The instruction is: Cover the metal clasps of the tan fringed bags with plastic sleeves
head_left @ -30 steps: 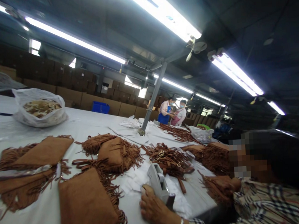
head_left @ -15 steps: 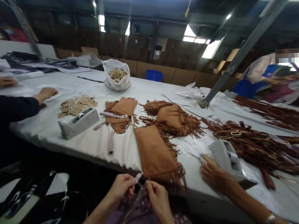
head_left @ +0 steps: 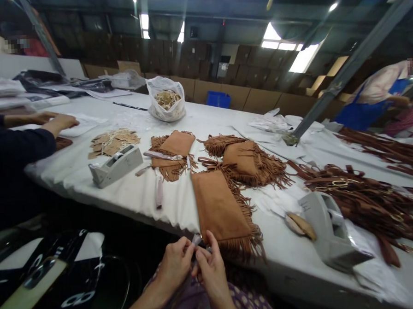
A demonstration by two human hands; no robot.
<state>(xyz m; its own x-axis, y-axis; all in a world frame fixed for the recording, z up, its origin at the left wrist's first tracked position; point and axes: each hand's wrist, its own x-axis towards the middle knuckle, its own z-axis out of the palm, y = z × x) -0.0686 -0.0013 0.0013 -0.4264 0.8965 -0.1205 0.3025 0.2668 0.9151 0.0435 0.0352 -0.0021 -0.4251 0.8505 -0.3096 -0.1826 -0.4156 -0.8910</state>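
At the table's front edge, my left hand pinches a thin strip with a whitish wrapping. My right hand meets it there, thumb and fingers closed on the same strip and its index finger pointing up. Just beyond my fingertips lies a tan suede bag with fringe along its right and lower sides. The strip's far end is close to the bag's corner; whether it is attached I cannot tell. Clear film trails below my hands, partly hidden by them. Wrapped strap ends lie to the left.
Fringed bags lie farther back. One tape dispenser stands left, another right, beside brown straps. Cardboard tags are heaped near a white bag. A co-worker's hands are at the left.
The co-worker's hand at the right tape dispenser has drawn away to the right edge. My hands have come closer together, my right index finger now raised. The view has shifted slightly.
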